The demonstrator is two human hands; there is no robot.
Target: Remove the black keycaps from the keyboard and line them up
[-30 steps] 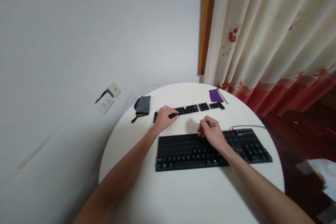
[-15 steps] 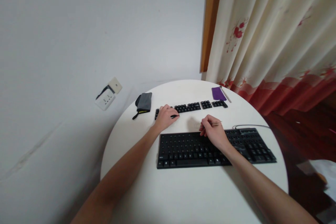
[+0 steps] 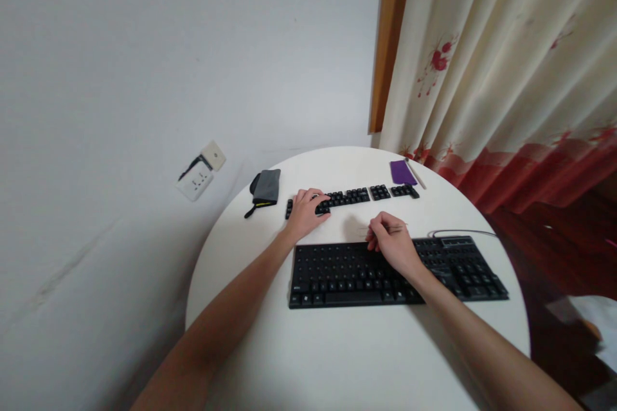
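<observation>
Right hand (image 3: pixel 393 245) grips a thin wire tool (image 3: pixel 399 227) over the far edge of the black keyboard (image 3: pixel 354 298); left hand (image 3: pixel 303 213) curves thumb and fingers about the left part of the keycap row (image 3: pixel 357 195), though whether it pinches a keycap is not discernible. Keyboard lies flat on the white table (image 3: pixel 347 353), the row beyond it; a careless sweep of the left fingers could knock keycaps out of line, and a slackened right grip could drop the tool.
</observation>
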